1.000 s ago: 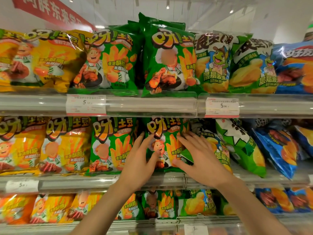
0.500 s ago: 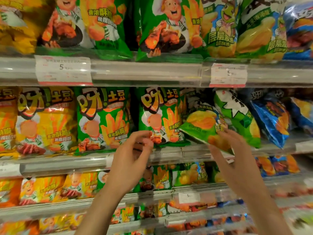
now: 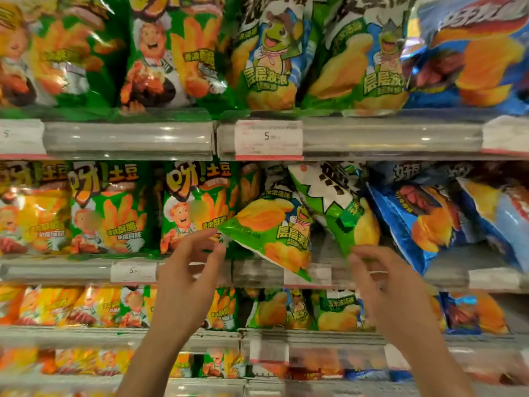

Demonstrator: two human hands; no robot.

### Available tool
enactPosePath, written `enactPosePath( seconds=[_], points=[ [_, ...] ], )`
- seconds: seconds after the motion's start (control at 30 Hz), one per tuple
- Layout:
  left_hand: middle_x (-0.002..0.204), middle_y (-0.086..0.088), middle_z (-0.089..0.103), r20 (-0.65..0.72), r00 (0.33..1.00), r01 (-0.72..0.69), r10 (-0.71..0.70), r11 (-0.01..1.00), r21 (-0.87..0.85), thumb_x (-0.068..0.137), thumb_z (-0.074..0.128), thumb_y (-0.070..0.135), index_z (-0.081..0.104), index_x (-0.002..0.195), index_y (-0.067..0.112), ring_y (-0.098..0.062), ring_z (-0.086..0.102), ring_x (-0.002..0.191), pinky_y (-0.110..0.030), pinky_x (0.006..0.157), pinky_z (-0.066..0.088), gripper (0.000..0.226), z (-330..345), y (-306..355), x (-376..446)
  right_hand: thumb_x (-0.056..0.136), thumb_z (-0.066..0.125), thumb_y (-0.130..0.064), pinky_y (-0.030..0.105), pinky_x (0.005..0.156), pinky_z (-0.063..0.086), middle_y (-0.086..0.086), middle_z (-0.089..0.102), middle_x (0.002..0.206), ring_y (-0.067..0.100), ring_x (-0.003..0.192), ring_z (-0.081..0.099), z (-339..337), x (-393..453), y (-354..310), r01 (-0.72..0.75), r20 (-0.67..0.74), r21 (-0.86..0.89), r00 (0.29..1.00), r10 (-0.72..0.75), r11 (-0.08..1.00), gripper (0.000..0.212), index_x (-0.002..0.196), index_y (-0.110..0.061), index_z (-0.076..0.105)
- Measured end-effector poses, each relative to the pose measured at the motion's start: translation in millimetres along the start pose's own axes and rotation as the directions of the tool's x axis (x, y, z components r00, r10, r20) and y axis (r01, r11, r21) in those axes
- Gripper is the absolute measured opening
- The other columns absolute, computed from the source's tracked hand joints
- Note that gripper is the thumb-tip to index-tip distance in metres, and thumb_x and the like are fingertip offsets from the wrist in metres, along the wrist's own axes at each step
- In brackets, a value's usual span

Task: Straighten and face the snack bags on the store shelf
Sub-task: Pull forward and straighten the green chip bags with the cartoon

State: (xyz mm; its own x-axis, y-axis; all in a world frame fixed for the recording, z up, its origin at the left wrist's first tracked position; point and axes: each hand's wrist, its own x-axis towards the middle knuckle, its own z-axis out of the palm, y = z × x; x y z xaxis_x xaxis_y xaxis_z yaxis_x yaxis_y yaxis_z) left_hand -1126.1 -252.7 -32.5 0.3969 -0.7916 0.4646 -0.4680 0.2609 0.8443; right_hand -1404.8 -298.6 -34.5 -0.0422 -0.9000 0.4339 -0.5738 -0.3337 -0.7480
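On the middle shelf (image 3: 171, 270) a green wavy-chip bag (image 3: 272, 233) lies tilted, its lower corner hanging over the shelf's front edge. My left hand (image 3: 191, 262) pinches that bag's left corner between thumb and fingers. Just to its right a second green bag (image 3: 340, 207) leans sideways. My right hand (image 3: 378, 273) has curled fingers at this bag's lower tip and seems to pinch it, though the view is blurred. Green fries bags (image 3: 197, 207) to the left stand upright, facing forward.
Blue chip bags (image 3: 423, 222) lean crookedly on the right of the same shelf. The shelf above (image 3: 386, 136) carries upright green and blue bags and a price tag (image 3: 269, 138). Lower shelves hold more small bags. Yellow bags (image 3: 31, 213) stand at far left.
The view has moved closer and to the right. My left hand went from the green fries bag to the tilted green bag's left corner. My right hand shifted to the second green bag's tip.
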Motion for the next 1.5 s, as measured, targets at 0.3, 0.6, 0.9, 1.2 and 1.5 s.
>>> enactPosePath(
  seconds=[0.3, 0.6, 0.9, 1.2, 1.5],
  points=[
    [0.101, 0.016, 0.063, -0.006, 0.988, -0.147, 0.155, 0.950, 0.274, 0.093, 0.060, 0.041, 0.064, 0.119, 0.025, -0.003, 0.062, 0.091, -0.028, 0.074, 0.054, 0.031, 29, 29, 27, 0.094, 0.056, -0.038, 0.031, 0.079, 0.056, -0.017, 0.064, 0.097, 0.002, 0.088, 0.061, -34, 42, 1, 0.187, 0.066, -0.086, 0.981, -0.182, 0.979, 0.024, 0.111, -0.026, 0.067],
    [0.109, 0.002, 0.065, 0.248, 0.950, -0.313, 0.192, 0.623, 0.717, 0.088, 0.037, 0.069, 0.066, 0.117, 0.027, -0.024, 0.054, 0.106, -0.042, 0.092, 0.043, 0.059, 47, 37, 65, 0.090, 0.048, -0.062, 0.037, 0.098, 0.044, 0.008, 0.055, 0.128, 0.026, 0.117, 0.049, -8, 95, -10, 0.341, 0.158, -0.531, 0.939, -0.304, 0.776, 0.071, 0.141, -0.013, 0.045],
    [0.149, -0.007, 0.049, 0.493, 0.857, -0.284, -0.150, 0.662, 0.694, 0.088, 0.029, 0.080, 0.019, 0.155, 0.035, -0.033, 0.046, 0.136, -0.045, 0.114, 0.031, 0.081, 63, 50, 101, 0.084, 0.035, -0.077, 0.046, 0.091, 0.049, 0.014, 0.057, 0.133, 0.036, 0.116, 0.054, 15, 107, 9, 0.226, 0.106, -0.631, 0.973, -0.206, 0.742, 0.089, 0.145, -0.012, 0.040],
    [0.147, 0.003, 0.051, 0.487, 0.863, -0.121, -0.137, 0.879, 0.461, 0.089, 0.050, 0.070, 0.021, 0.153, 0.044, -0.027, 0.046, 0.137, -0.038, 0.113, 0.037, 0.075, 64, 43, 98, 0.082, 0.049, -0.072, 0.046, 0.086, 0.053, 0.007, 0.063, 0.120, 0.030, 0.110, 0.060, 4, 114, 13, 0.178, -0.006, -0.291, 0.982, -0.188, 0.940, 0.076, 0.135, -0.017, 0.047],
    [0.148, 0.001, 0.040, 0.223, 0.973, -0.019, -0.055, 0.949, 0.315, 0.089, 0.053, 0.065, 0.025, 0.149, 0.047, -0.029, 0.050, 0.129, -0.043, 0.103, 0.044, 0.068, 90, 43, 63, 0.086, 0.051, -0.065, 0.046, 0.088, 0.051, 0.003, 0.061, 0.115, 0.025, 0.107, 0.058, 9, 114, 18, 0.182, -0.108, -0.158, 0.974, -0.201, 0.970, 0.062, 0.127, -0.018, 0.052]
  ],
)
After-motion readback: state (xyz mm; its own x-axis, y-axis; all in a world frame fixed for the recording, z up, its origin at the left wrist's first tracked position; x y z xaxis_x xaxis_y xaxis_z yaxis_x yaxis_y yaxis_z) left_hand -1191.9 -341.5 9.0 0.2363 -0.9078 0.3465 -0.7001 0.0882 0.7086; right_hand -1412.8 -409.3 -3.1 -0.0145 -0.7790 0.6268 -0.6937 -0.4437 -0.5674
